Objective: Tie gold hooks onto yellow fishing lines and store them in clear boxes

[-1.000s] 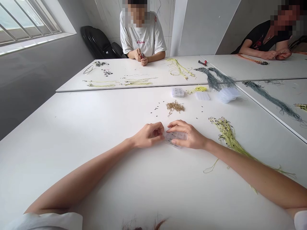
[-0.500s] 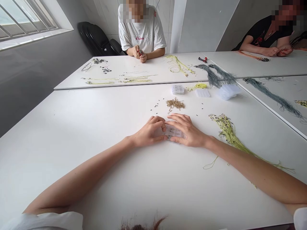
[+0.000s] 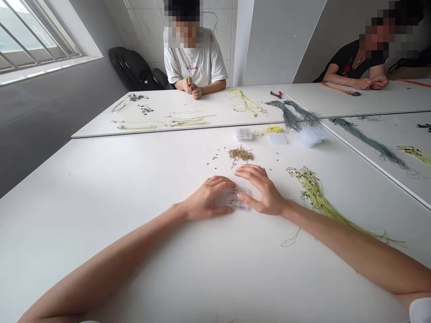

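A small clear plastic box with compartments lies flat on the white table in front of me. Small dark pieces show inside it. My left hand holds the box by its left side, thumb along the near edge and fingers over the far edge. Over the right end hovers my right hand, open, its thumb and fingers spread apart with nothing between them. Beyond the hands sits a pile of small gold-coloured metal clips, with several tiny dark bits scattered to its left.
To the right lies a bundle of yellow-green cords with hooks. Farther back are a filled box, a white lid, stacked clear boxes and grey-blue strands. Two people work across the tables.
My right hand has opened wider, its thumb lifting off the box's near edge. The left fingers have straightened over the box. The whole view has shifted slightly, with the scene lower in the picture.
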Motion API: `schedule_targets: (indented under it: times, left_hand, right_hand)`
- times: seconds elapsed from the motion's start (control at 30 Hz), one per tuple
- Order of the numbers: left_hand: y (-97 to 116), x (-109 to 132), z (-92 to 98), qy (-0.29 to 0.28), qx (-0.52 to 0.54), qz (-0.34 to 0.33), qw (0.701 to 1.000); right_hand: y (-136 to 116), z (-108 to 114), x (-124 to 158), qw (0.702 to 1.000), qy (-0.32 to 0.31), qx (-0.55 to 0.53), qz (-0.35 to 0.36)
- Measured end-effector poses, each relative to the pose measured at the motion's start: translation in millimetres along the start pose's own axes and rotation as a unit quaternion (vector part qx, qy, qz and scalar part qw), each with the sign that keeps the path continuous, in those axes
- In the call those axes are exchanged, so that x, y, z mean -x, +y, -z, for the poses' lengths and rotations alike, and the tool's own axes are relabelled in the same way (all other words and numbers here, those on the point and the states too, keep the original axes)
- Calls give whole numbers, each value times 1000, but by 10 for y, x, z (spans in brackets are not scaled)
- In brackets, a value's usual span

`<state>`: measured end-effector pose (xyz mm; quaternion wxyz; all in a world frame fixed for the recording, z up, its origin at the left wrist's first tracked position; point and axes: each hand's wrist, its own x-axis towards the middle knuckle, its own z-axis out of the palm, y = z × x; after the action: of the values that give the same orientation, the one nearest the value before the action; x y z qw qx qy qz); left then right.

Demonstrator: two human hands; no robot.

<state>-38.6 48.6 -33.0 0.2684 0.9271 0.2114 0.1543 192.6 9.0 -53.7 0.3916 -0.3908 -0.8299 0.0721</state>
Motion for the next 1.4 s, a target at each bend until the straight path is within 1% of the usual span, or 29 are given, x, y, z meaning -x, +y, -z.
schedule_targets:
  times: [0.07, 0.17, 0.23, 0.3, 0.37, 0.43, 0.5, 0.53, 0.6, 0.67, 0.73, 0.9, 1.1, 1.17, 1.23, 1.33, 1.4]
  left_hand:
    - [-38, -11, 18, 30, 4, 29, 999]
    - [-170, -134, 149, 102, 2, 88, 991]
    - [-309, -339, 316, 149, -9, 109, 983]
    - [-476, -652, 514, 166, 8, 101, 981]
    - [-657, -1039, 691, 168, 32, 90, 981]
    - [-841, -1433, 806, 159, 40, 86, 983]
    - [-1017, -1768, 843, 138, 51, 84, 986]
    - [-1100, -1897, 837, 121, 56, 84, 987]
    - [-1249, -2070, 792, 86, 69, 93, 990]
    - [-1363, -2143, 731, 69, 84, 107, 988]
    - [-1429, -2160, 671, 72, 104, 118, 985]
    - [-1434, -2223, 525, 105, 133, 127, 977]
    - [-1470, -2391, 344, 119, 108, 121, 980]
    - [-1472, -2405, 327, 122, 90, 127, 980]
    - [-1438, -2402, 349, 119, 65, 132, 982]
    - [-1311, -2430, 430, 121, 15, 135, 983]
    - [-1185, -2504, 462, 139, -28, 128, 982]
  right_hand:
    - [-19, -22, 2, 999, 27, -10, 27]
    - [-38, -72, -1, 997, 28, -25, 67]
    - [-46, -104, -8, 996, 15, -32, 88]
    - [-49, -126, -16, 995, 3, -36, 97]
    - [-46, -140, -25, 995, -1, -39, 97]
    - [-34, -152, -32, 995, -3, -41, 92]
    - [-18, -168, -39, 995, -1, -40, 90]
    - [-9, -178, -43, 995, 3, -39, 89]
    - [7, -200, -53, 996, 1, -37, 85]
    - [19, -218, -63, 996, -3, -34, 78]
    - [24, -228, -72, 996, -11, -35, 75]
    - [26, -226, -76, 996, -30, -31, 74]
    - [28, -226, -90, 996, -44, -12, 71]
    - [21, -223, -95, 996, -51, -10, 67]
    - [13, -219, -98, 996, -58, -10, 63]
    - [11, -218, -100, 996, -67, -13, 58]
    - [17, -224, -99, 996, -69, -13, 59]
